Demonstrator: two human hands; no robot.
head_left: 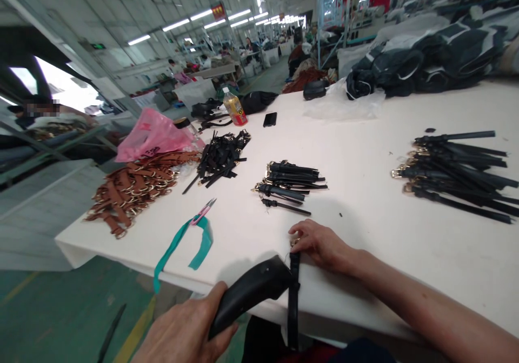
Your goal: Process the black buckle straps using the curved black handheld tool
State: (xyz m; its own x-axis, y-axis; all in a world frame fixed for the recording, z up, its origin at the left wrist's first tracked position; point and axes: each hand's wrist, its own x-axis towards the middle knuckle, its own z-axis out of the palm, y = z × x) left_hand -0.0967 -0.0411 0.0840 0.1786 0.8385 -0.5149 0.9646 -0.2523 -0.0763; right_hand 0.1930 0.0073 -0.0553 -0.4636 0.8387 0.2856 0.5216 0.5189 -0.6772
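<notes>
In the lower middle, my left hand (194, 320) is wrapped round a curved black handheld tool (253, 290). The head of that tool points right, against or very close to a black strap (293, 309); which of the two I cannot tell. My right hand (320, 244) pinches this strap at its gold-coloured buckle end, by the table's front edge. From there the strap hangs down past the edge. Just beyond my right hand lies a small group of black buckled straps (287, 182), with one strap (286, 206) apart at the front.
Thread snips (203, 213) with a teal ribbon (174, 249) lie left on the white table (357, 158). Brown straps (133, 187), a pink bag (152, 133), black pieces (223, 156), a bottle (234, 106) and a phone (270, 119) sit behind. More black straps (458, 171) are at right.
</notes>
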